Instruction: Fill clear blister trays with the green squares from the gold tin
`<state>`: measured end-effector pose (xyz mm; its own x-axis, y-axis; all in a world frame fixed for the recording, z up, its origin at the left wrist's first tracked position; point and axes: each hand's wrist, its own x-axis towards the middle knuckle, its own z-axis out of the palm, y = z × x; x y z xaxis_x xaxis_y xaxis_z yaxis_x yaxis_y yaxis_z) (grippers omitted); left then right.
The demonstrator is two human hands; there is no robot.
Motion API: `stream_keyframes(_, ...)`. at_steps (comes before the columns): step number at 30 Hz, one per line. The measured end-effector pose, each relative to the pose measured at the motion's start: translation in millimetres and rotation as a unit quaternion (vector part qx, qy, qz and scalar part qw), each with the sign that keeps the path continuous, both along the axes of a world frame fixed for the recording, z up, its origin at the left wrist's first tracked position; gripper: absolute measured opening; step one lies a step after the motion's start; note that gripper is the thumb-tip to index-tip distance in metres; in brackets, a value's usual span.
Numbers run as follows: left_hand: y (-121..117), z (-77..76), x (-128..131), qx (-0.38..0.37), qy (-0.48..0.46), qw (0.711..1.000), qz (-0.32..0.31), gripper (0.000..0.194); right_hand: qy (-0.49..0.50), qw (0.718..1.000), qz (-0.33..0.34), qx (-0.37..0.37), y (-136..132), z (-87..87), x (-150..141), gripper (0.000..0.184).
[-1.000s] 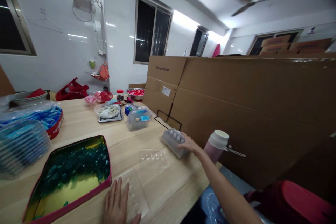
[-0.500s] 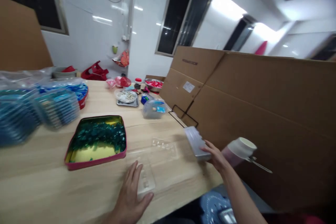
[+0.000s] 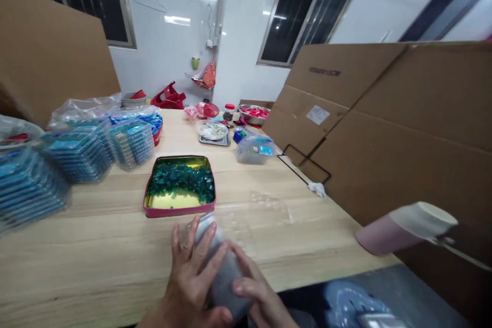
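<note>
Low at the front edge of the table, both hands are around a pale grey, translucent slab-like stack [image 3: 227, 284]; its exact kind is blurred. My left hand [image 3: 190, 271] lies along its left side, fingers over the upper face and thumb near the lower end. From the right, my right hand [image 3: 259, 287] grips it, thumb on top. Just beyond lies a clear plastic tray [image 3: 271, 206], hard to make out against the wood. A pink-rimmed tin [image 3: 180, 211] holding dark green glossy pieces [image 3: 180, 178] sits ahead and left of the hands.
Blue-and-clear plastic packs [image 3: 82, 156] are stacked at left. A pink-and-white bottle [image 3: 392, 230] leans at right, beside a tall cardboard panel [image 3: 423, 138]. A black wire stand [image 3: 307, 161], clear plastic container [image 3: 251, 151] and white plate [image 3: 212, 131] are farther back.
My right hand has brought the stack from the right side to the front of the table. My left hand, earlier spread over the clear tray, now holds the stack too. The view has shifted.
</note>
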<state>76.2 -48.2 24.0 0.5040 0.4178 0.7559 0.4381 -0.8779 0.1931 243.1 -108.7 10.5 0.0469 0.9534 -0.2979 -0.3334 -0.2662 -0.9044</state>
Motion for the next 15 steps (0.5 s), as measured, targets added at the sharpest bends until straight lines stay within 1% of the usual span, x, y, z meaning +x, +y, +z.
stream_keyframes(2,5.1,-5.3,-25.6,-0.014,0.057,0.998,-0.002,0.064,0.058,0.997,0.055,-0.008,7.2,-1.7,-29.0,0.072)
stream_keyframes(3,8.1,-8.4,-37.1,-0.023,0.079,0.997,0.001,0.061,0.061,0.995,0.072,-0.018,10.2,-2.2,-37.4,0.072)
stream_keyframes(4,10.8,-11.4,-47.1,-0.035,0.097,0.995,0.008,0.059,0.043,0.995,0.088,-0.031,12.4,-2.1,-42.1,0.072)
stream_keyframes(5,13.2,-14.1,-55.1,-0.047,0.107,0.993,0.017,0.057,0.004,0.994,0.104,-0.042,13.8,-1.5,-43.6,0.073)
stream_keyframes(6,15.0,-16.3,-60.9,-0.057,0.113,0.992,0.025,0.056,-0.057,0.99,0.12,-0.048,14.9,-0.3,-42.4,0.073)
stream_keyframes(7,16.3,-18.2,-64.5,-0.064,0.112,0.991,0.033,0.055,-0.135,0.981,0.135,-0.046,15.9,1.3,-39.1,0.073)
stream_keyframes(8,17.1,-19.5,-66.2,-0.069,0.109,0.991,0.041,0.055,-0.218,0.964,0.145,-0.034,17.2,2.9,-34.5,0.071)
stream_keyframes(9,17.5,-20.5,-66.4,-0.072,0.106,0.991,0.046,0.055,-0.3,0.943,0.146,-0.012,19.0,4.1,-29.3,0.068)
stream_keyframes(11,17.4,-21.1,-64.4,-0.075,0.096,0.991,0.054,0.054,-0.449,0.885,0.105,0.055,24.7,2.7,-18.3,0.061)
stream_keyframes(13,16.5,-20.6,-62.2,-0.082,0.087,0.991,0.058,0.053,-0.576,0.808,0.052,0.112,32.1,-6.6,-7.5,0.06)
stream_keyframes(14,16.0,-20.3,-61.6,-0.085,0.083,0.991,0.057,0.053,-0.629,0.767,0.037,0.123,36.1,-14.4,-1.7,0.061)
stream_keyframes(15,15.6,-20.1,-61.5,-0.089,0.081,0.991,0.055,0.054,-0.673,0.729,0.034,0.118,40.1,-23.8,4.7,0.063)
